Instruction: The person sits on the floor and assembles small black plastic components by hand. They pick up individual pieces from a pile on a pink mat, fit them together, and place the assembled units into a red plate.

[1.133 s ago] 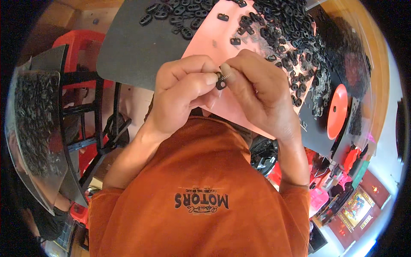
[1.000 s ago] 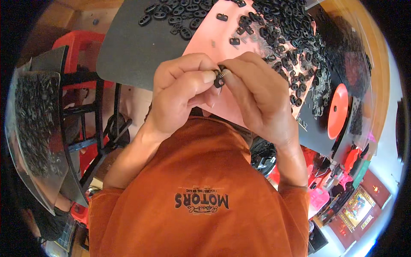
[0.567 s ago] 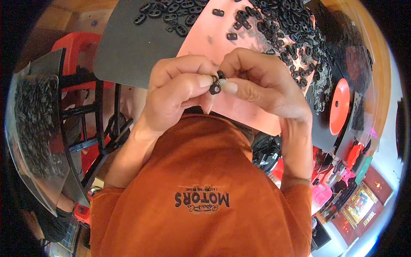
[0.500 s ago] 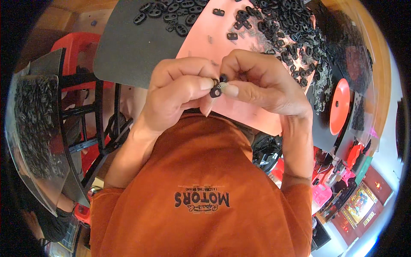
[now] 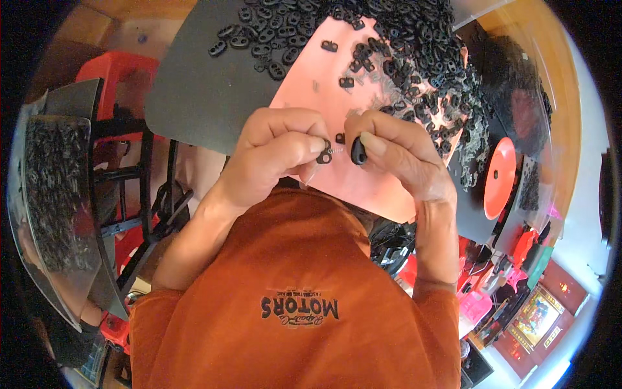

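Over pink sheet (image 5: 304,97), near 12 o'clock from view centre: left hand (image 5: 277,149), grip pinching small black two-hole part (image 5: 324,157) between thumb and finger; pale coil spring (image 5: 335,151) juts toward 3 o'clock. Right hand (image 5: 408,155), grip pinching black oval shell (image 5: 357,153) at 3 o'clock of part, apart from spring. Handling, judged: parts light, stiff, probably slippery; spring flexible, liable to slip out. Hold part and shell by sides, spring end clear. Loose black pieces (image 5: 414,39) heaped toward 1 o'clock.
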A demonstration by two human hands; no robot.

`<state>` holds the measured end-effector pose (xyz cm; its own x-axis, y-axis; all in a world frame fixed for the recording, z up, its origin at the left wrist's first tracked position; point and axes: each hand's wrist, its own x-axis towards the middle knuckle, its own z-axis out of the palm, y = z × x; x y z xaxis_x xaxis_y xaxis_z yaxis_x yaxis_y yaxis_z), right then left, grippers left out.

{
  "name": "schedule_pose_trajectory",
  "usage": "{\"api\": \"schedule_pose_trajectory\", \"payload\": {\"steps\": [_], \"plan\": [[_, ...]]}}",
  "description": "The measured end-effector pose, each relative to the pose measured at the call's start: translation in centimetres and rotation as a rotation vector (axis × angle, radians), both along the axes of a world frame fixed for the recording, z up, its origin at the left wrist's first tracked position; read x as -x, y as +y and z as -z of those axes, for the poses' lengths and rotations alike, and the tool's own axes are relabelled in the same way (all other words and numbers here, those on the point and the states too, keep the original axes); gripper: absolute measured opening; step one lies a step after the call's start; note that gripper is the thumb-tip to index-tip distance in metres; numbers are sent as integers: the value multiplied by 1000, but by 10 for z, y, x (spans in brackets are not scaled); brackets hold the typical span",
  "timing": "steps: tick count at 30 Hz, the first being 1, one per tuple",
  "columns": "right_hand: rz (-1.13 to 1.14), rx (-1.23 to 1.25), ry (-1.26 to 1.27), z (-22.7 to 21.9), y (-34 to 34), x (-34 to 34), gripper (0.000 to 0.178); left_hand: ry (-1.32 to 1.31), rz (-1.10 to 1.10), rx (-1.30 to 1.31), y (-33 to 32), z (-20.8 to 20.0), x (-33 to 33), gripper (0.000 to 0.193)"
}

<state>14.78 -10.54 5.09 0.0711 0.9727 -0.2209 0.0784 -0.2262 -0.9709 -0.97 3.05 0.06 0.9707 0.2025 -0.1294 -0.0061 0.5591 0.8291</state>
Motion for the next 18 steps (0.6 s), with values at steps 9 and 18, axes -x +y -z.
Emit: {"api": "schedule_pose_trajectory", "payload": {"steps": [9, 18], "plan": [[-68, -61, -18, 11, -1, -10, 24, -7, 59, -174, 0, -7, -6, 22], [-59, 11, 7, 7, 1, -10, 21, -62, 78, -165, -1, 2, -4, 19]]}}
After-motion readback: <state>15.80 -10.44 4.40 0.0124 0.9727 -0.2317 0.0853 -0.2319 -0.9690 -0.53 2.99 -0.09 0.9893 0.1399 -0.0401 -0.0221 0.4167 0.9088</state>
